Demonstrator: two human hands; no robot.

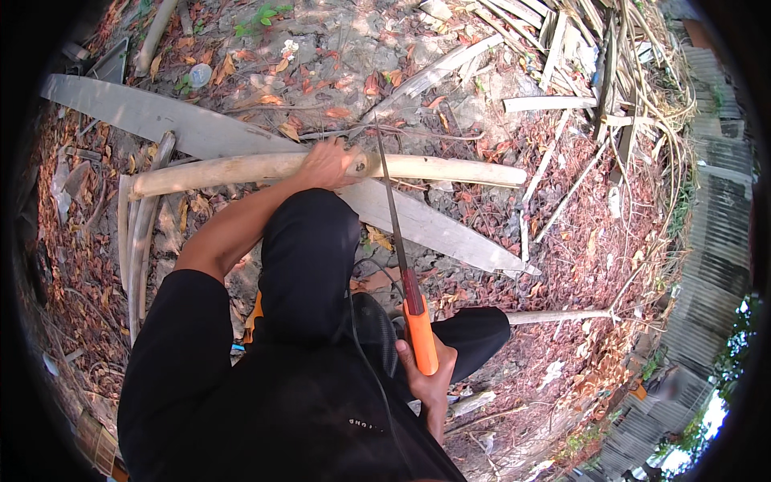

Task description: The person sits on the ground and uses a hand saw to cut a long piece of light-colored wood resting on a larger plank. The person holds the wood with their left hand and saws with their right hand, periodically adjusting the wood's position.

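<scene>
Gripping the pale wooden pole (321, 168), the left hand (328, 163) is pinning it across a grey plank (418, 221); the right hand (430, 377) is clenching the orange-handled saw (405, 273), blade meeting the pole beside the left hand.

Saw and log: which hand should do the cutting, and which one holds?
Probably the right hand: it grips the saw by its orange handle, blade lying across the pale log. The left hand presses on the log beside the blade, holding it.
</scene>
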